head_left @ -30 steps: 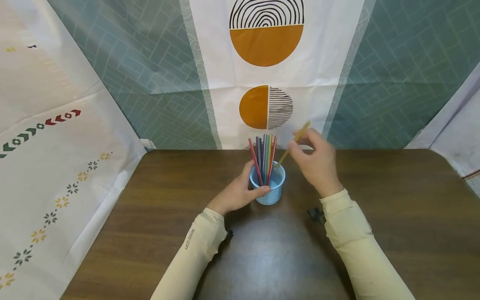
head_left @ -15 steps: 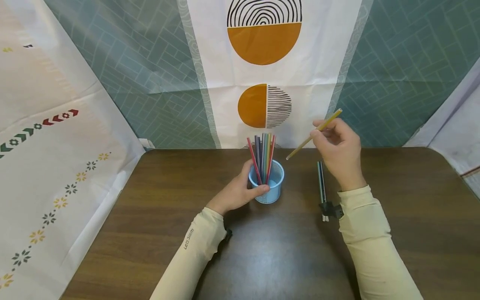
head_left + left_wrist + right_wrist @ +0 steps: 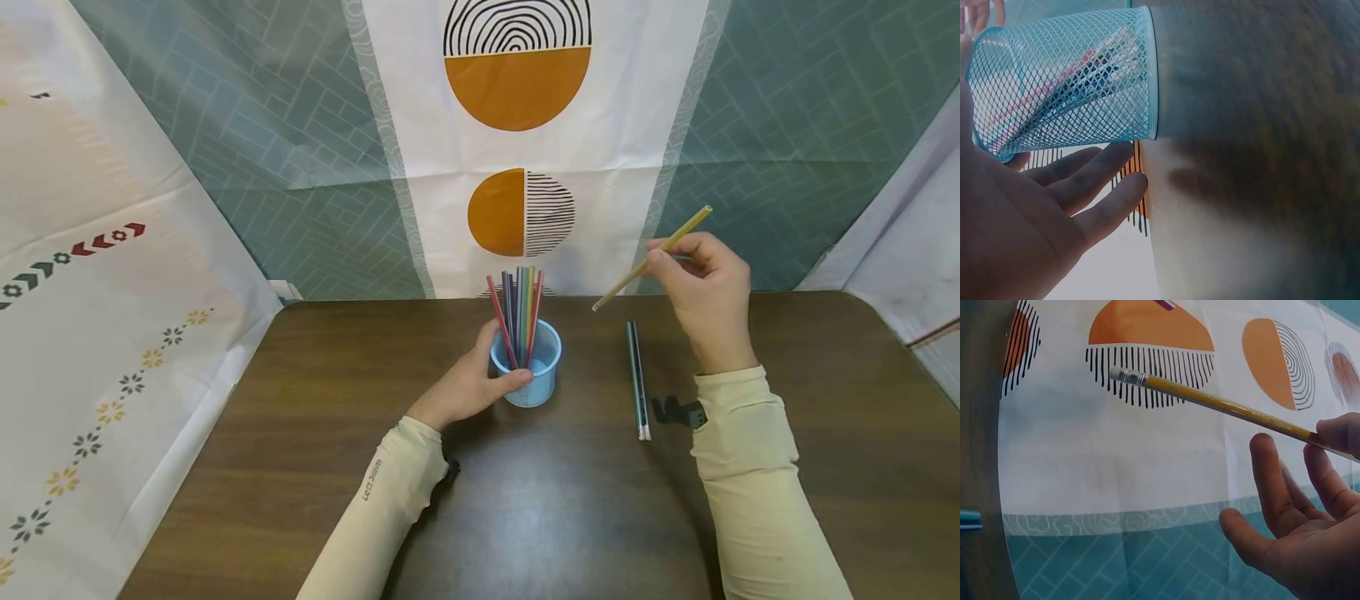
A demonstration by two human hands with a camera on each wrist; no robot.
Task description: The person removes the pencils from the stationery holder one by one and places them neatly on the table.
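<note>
A light blue mesh pencil cup (image 3: 528, 392) stands on the table, holding several coloured pencils (image 3: 522, 312). My left hand (image 3: 468, 385) holds the cup at its rim, thumb on the near side; in the left wrist view the lower fingers (image 3: 1107, 209) extend along the mesh. Up to the right of the cup, my right hand (image 3: 708, 292) pinches a yellow pencil (image 3: 652, 257) between thumb and fingertips. The pencil slants, its eraser (image 3: 1124, 375) end low and pointing left. Two dark pencils (image 3: 637, 379) lie side by side on the table between the cup and my right forearm.
The brown wooden table (image 3: 337, 375) ends at the back against a patterned cloth (image 3: 622, 125). Another printed cloth (image 3: 75, 358) hangs along the left side. A black wrist mount (image 3: 678, 412) sits at the right cuff.
My right hand has drawn the yellow pencil away from the cup, up and to the right. The two dark pencils on the table have come into sight. My left hand has stayed on the cup.
</note>
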